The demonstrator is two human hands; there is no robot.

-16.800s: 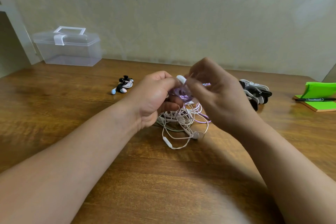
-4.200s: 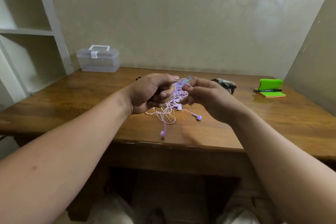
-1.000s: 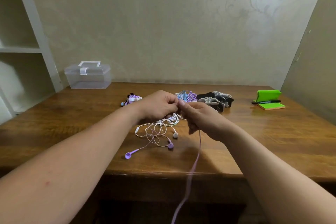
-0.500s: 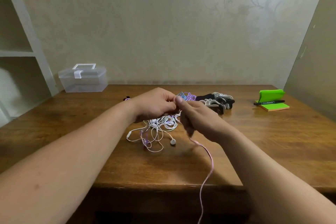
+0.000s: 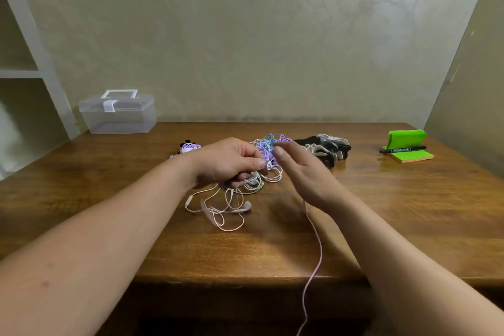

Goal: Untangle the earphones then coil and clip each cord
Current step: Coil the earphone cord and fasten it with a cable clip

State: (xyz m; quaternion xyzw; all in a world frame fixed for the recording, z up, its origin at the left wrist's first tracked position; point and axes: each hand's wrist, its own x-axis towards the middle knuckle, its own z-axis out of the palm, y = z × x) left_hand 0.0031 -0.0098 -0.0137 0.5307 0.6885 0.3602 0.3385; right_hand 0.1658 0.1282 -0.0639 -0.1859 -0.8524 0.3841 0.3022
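My left hand [image 5: 229, 163] grips a bunch of white and purple earphone cords [image 5: 268, 169] just above the wooden table [image 5: 109, 172]. Loose white earphone loops [image 5: 226, 207] trail from that hand onto the table. My right hand [image 5: 305, 172] is beside it, with thumb and fingers stretched toward the bunch. A pink-purple cord [image 5: 317, 251] comes out from under its palm, crosses the table and hangs over the front edge. A blue, purple and white tangle [image 5: 271, 140] lies just behind the hands. A coiled, clipped purple earphone [image 5: 188, 148] lies behind my left wrist.
A pile of black and white clips [image 5: 327, 148] sits right of the tangle. A clear lidded box [image 5: 117, 113] stands at the back left by white shelves [image 5: 27, 73]. Green sticky notes [image 5: 411, 156], a black marker [image 5: 403, 149] and a green holder [image 5: 406, 138] are at the back right.
My right hand's fingers have straightened from a closed pinch and shifted slightly right of my left hand. The white loops lie more spread on the table. The hanging cord swung a little.
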